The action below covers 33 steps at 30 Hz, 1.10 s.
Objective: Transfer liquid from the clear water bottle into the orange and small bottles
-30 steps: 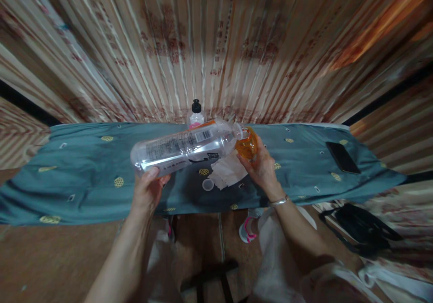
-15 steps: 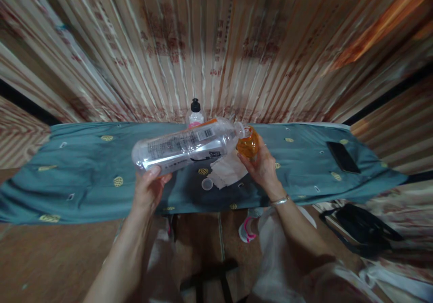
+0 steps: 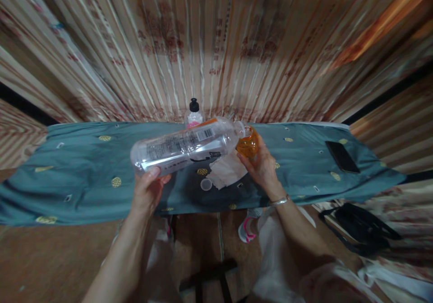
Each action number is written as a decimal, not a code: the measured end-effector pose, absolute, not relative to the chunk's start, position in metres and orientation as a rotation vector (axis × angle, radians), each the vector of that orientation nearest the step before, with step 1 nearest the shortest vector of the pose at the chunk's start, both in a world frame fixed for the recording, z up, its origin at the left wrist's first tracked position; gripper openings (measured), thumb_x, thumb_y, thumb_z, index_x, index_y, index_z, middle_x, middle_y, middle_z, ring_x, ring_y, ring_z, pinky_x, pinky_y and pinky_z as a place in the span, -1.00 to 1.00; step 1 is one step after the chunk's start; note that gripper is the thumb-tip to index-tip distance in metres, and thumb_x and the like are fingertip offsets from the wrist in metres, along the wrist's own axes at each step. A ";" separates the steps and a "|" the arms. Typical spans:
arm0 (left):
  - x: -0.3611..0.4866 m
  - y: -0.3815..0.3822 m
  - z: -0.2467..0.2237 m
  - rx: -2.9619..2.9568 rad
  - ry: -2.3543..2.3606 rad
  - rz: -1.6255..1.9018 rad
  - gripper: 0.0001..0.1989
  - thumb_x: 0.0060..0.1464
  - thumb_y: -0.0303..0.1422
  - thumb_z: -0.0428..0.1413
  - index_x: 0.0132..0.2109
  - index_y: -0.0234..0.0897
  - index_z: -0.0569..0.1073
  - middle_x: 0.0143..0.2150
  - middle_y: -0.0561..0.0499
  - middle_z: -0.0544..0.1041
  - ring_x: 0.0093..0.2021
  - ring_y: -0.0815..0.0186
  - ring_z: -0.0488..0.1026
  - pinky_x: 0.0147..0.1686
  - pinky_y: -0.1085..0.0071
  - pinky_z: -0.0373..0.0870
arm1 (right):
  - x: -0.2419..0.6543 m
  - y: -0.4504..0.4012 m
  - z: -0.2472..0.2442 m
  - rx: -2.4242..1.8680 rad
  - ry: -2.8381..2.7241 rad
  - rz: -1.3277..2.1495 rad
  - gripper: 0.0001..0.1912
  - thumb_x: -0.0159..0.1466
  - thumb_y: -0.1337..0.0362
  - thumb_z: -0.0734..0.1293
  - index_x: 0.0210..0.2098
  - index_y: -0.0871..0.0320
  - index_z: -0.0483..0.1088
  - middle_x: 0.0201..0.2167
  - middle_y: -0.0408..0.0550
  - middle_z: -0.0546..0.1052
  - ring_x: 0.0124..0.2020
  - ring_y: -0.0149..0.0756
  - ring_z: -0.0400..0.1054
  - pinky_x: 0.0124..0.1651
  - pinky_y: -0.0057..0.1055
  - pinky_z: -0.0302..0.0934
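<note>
A large clear plastic bottle (image 3: 182, 146) with a printed label and barcode lies tilted nearly level in the air, its neck pointing right. My left hand (image 3: 149, 188) is closed around its base end from below. In my right hand (image 3: 262, 165) is a small container of orange liquid (image 3: 248, 144), gripped with the fingers around its side. The bottle's open mouth meets the top of this container; whether they touch I cannot tell. Below them on the cloth lie a crumpled white tissue (image 3: 226, 172) and a small white cap (image 3: 206, 184).
Behind the large bottle stands a clear bottle with a black top (image 3: 194, 109). A dark phone (image 3: 342, 157) rests on the right of the table's green patterned cloth (image 3: 88, 172). A black bag (image 3: 361, 228) is at the lower right, and a striped curtain (image 3: 203, 46) hangs behind.
Almost nothing differs. The whole view has shifted very slightly, while both hands keep the bottle and the orange container in the same pose.
</note>
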State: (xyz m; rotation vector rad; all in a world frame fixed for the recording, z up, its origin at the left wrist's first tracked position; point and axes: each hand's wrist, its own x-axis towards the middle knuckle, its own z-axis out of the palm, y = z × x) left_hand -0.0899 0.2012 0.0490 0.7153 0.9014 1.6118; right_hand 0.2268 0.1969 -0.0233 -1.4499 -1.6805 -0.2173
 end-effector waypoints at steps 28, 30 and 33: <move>-0.086 0.201 0.055 0.711 0.846 1.610 -0.28 -0.49 -0.34 0.49 -0.02 -0.16 0.58 -0.36 0.04 0.55 -0.52 0.36 0.38 -0.66 0.53 0.23 | 0.227 0.197 -0.023 -1.458 -1.677 -0.223 -0.09 0.40 -0.05 0.37 0.56 0.04 -0.10 0.35 0.28 0.45 0.28 0.13 0.46 0.26 0.18 0.43; -0.087 0.201 0.054 0.714 0.848 1.608 -0.25 -0.48 -0.33 0.50 0.01 -0.15 0.57 -0.34 0.04 0.56 -0.50 0.35 0.40 -0.65 0.53 0.23 | 0.227 0.197 -0.022 -1.446 -1.681 -0.241 -0.09 0.40 -0.04 0.36 0.56 0.05 -0.10 0.34 0.29 0.46 0.27 0.13 0.47 0.25 0.17 0.44; -0.087 0.200 0.054 0.715 0.855 1.606 -0.28 -0.49 -0.35 0.49 -0.02 -0.16 0.58 -0.32 0.01 0.58 -0.47 0.32 0.42 -0.65 0.53 0.23 | 0.226 0.196 -0.022 -1.446 -1.676 -0.233 -0.09 0.40 -0.04 0.36 0.57 0.05 -0.10 0.34 0.28 0.46 0.28 0.14 0.47 0.26 0.16 0.44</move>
